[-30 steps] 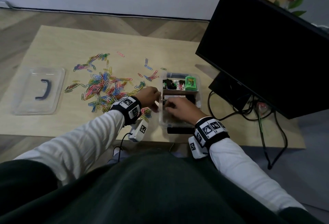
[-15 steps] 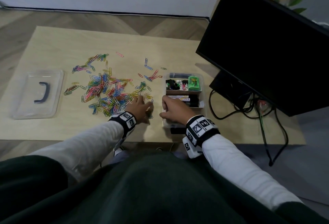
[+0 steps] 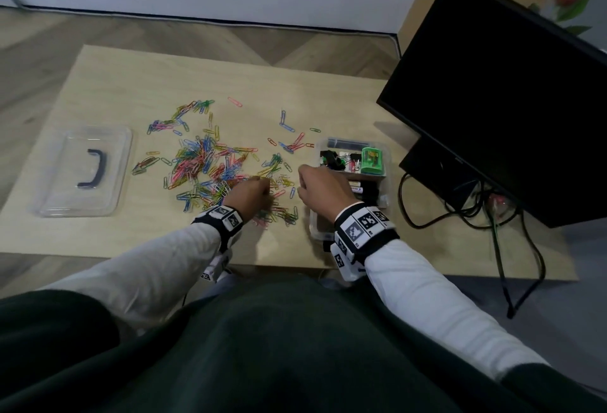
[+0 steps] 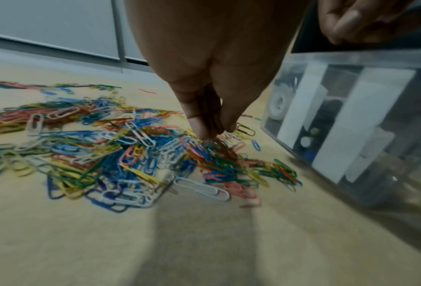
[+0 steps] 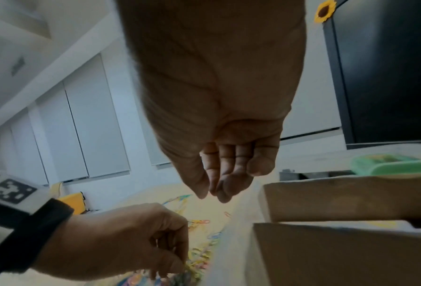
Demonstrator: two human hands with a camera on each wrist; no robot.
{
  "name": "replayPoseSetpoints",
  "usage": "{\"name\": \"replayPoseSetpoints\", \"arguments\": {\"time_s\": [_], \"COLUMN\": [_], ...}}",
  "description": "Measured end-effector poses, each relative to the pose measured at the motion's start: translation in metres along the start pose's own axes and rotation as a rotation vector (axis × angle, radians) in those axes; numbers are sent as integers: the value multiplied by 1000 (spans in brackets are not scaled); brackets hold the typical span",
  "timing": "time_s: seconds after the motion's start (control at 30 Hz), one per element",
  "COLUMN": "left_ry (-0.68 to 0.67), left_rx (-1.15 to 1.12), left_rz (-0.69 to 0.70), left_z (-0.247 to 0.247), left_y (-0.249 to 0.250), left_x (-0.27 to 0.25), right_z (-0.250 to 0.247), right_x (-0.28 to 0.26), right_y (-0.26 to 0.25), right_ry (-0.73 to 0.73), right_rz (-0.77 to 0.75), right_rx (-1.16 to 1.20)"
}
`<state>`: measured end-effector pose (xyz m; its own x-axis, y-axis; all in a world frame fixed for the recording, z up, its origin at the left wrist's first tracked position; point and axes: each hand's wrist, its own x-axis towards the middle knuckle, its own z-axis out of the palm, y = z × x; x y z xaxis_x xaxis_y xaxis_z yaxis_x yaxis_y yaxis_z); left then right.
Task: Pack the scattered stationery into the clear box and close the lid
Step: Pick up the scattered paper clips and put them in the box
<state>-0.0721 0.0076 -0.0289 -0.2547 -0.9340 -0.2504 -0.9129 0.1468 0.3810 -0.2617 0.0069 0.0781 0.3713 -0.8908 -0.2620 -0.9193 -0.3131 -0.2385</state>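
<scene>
Coloured paper clips (image 3: pixel 203 163) lie scattered in a pile on the wooden table. My left hand (image 3: pixel 262 194) reaches down into the pile's near right edge, and its bunched fingertips (image 4: pixel 204 131) pinch at the clips (image 4: pixel 106 154). The clear box (image 3: pixel 313 225) stands just to the right, holding a green sharpener (image 3: pixel 372 161) and dark items. My right hand (image 3: pixel 303 184) hovers over the box's left rim. Its fingers (image 5: pixel 225 185) curl in toward the thumb, with nothing visible between them. The clear lid (image 3: pixel 65 189) with a dark handle lies far left.
A black monitor (image 3: pixel 509 100) leans over the table's right end, close behind the box, with cables (image 3: pixel 460 212) trailing beside it. The table's near edge runs just below my wrists. Bare wood lies between the lid and the clips.
Both hands were at the box a second ago. My left hand has moved left and down onto the clip pile. My right hand has come out of the box to its left rim.
</scene>
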Motion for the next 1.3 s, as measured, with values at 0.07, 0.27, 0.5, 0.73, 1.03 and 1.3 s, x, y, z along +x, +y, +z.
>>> {"name": "replayPoseSetpoints", "arguments": {"time_s": [0.07,0.27,0.5,0.73,1.03,1.3], "left_ry": [22,21,-35,-177,-90,1], "left_rx": [-54,-47,36,124,60,-88], "left_rz": [-39,-85,-223,-224,-127,-131], "left_z": [-10,-30,-33,-20,-20,-45], "left_y": [-11,-45,-88,-97,-90,-100], "left_x": [-1,-10,-32,-43,-29,-15], "right_z": [1,21,58,95,94,75], "right_x": [9,38,70,73,74,77], "right_y": [-13,-49,-79,-93,-88,-75], "right_ry": [5,-93,-218,-261,-159,-37], "right_rz": [-14,-14,17,32,-2,92], "right_rx": [50,75,-2,-70,-68,41]}}
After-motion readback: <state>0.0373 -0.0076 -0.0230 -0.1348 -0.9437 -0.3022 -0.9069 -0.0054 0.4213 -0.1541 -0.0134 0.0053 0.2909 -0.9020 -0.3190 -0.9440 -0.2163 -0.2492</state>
